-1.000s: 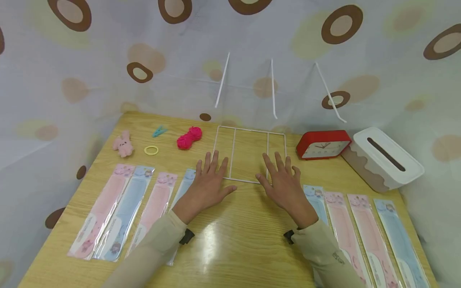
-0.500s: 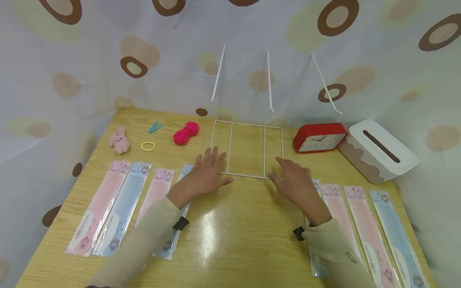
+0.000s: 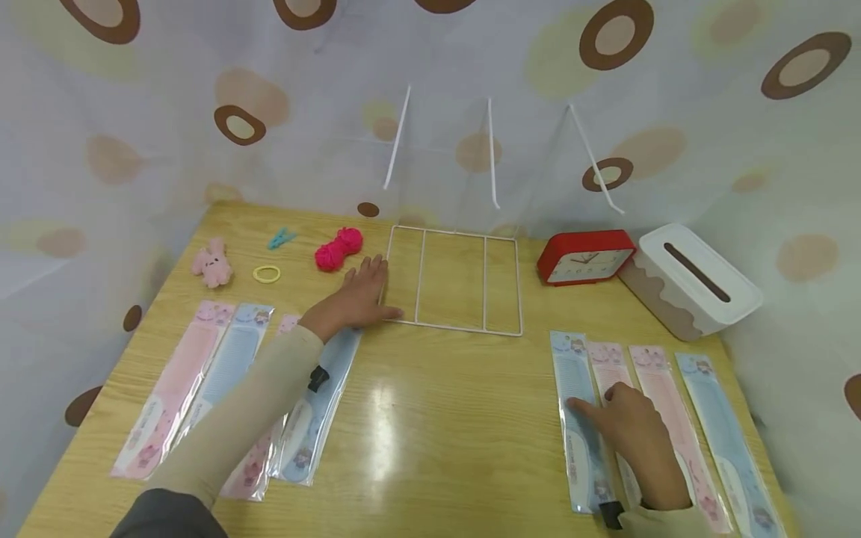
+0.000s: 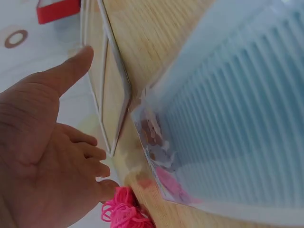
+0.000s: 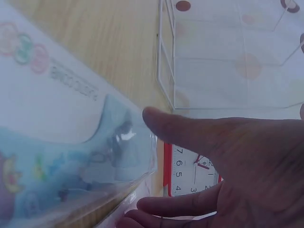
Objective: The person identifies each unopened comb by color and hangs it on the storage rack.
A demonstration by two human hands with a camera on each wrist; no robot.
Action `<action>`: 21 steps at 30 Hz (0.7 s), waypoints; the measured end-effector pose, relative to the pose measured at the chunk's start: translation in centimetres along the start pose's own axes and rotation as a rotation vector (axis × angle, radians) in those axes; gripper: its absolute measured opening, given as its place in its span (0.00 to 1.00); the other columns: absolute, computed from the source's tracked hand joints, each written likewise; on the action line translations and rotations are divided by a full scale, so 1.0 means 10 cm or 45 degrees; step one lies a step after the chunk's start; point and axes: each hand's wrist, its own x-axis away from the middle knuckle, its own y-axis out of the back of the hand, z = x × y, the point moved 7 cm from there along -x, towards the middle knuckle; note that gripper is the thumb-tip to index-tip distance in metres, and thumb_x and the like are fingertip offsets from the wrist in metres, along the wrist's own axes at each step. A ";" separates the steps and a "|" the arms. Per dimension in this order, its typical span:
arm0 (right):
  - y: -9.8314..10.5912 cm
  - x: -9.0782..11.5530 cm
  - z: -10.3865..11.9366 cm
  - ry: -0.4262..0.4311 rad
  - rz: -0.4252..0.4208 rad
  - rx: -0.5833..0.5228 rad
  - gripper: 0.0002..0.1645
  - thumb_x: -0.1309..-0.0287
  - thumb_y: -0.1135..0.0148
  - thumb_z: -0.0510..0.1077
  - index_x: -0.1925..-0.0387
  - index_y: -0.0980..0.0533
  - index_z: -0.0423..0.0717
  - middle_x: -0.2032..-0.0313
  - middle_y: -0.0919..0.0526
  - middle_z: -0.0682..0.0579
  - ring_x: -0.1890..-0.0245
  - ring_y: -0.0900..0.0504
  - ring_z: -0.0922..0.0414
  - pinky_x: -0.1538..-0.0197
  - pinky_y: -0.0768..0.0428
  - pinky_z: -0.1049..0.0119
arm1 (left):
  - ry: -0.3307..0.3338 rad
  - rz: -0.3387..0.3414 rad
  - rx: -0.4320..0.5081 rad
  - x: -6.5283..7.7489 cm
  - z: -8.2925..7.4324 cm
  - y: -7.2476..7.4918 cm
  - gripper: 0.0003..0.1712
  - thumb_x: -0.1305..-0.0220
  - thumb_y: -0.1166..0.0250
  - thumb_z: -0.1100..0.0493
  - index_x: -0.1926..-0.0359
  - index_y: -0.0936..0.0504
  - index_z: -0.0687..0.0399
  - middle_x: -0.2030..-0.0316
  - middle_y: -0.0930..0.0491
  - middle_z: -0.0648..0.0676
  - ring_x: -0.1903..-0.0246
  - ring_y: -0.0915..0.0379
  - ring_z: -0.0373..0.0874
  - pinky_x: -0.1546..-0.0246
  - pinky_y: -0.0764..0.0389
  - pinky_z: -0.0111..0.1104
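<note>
In the head view my left hand [image 3: 356,295], fingers straight, lies at the left side of a white wire rack's base [image 3: 457,327]. Below its wrist is a blue comb in a clear sleeve [image 3: 336,381]; the left wrist view shows the comb's teeth [image 4: 237,118] up close. My right hand [image 3: 635,426] hovers low over the right-hand row, its thumb reaching over the nearest blue packaged comb [image 3: 572,366]. In the right wrist view the thumb [image 5: 166,126] and fingers are apart at the edge of that pack. Two pink packaged combs [image 3: 652,362] lie beside it, partly under the hand.
Three white prongs [image 3: 492,149] of the rack jut out at the back. A red clock [image 3: 585,256] and a tissue box [image 3: 693,280] stand right. Pink yarn [image 3: 338,249], a blue clip [image 3: 280,238], a yellow ring [image 3: 267,274] and a pink plush [image 3: 212,263] lie left.
My right hand has left the rack base and moved right and toward me, over the packaged combs. My left hand has shifted slightly left along the rack's side.
</note>
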 end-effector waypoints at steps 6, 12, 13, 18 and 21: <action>-0.11 0.03 -0.03 -0.038 -0.012 0.003 0.57 0.56 0.32 0.77 0.57 0.28 0.23 0.69 0.21 0.36 0.74 0.24 0.49 0.76 0.25 0.56 | 0.000 0.071 -0.065 0.00 -0.02 0.00 0.64 0.41 0.30 0.37 0.23 0.56 0.71 0.23 0.62 0.68 0.24 0.72 0.64 0.26 0.65 0.57; -0.13 0.02 0.04 -0.034 -0.029 -0.016 0.50 0.57 0.26 0.70 0.60 0.31 0.27 0.70 0.22 0.36 0.74 0.22 0.47 0.75 0.25 0.55 | 0.002 0.086 -0.091 0.01 -0.02 -0.03 0.59 0.38 0.31 0.39 0.24 0.52 0.71 0.23 0.60 0.67 0.23 0.69 0.63 0.26 0.63 0.56; -0.13 0.01 0.04 -0.033 -0.019 -0.029 0.50 0.57 0.25 0.70 0.59 0.31 0.27 0.69 0.22 0.36 0.73 0.22 0.47 0.74 0.25 0.54 | 0.006 0.086 -0.097 0.01 -0.02 -0.04 0.58 0.38 0.32 0.39 0.24 0.51 0.70 0.23 0.60 0.67 0.23 0.69 0.63 0.26 0.63 0.57; -0.09 -0.04 0.00 -0.017 0.050 -0.074 0.50 0.56 0.25 0.67 0.56 0.27 0.23 0.66 0.19 0.35 0.70 0.22 0.48 0.71 0.23 0.55 | 0.005 0.079 -0.129 -0.02 -0.02 -0.04 0.56 0.36 0.33 0.39 0.25 0.49 0.71 0.23 0.59 0.67 0.23 0.67 0.63 0.26 0.62 0.57; -0.07 -0.08 -0.03 0.027 0.078 -0.105 0.42 0.50 0.27 0.62 0.58 0.23 0.24 0.67 0.18 0.38 0.70 0.22 0.49 0.69 0.23 0.56 | 0.004 0.074 -0.133 -0.02 -0.02 -0.04 0.56 0.37 0.32 0.39 0.25 0.47 0.71 0.23 0.58 0.68 0.24 0.65 0.64 0.26 0.61 0.57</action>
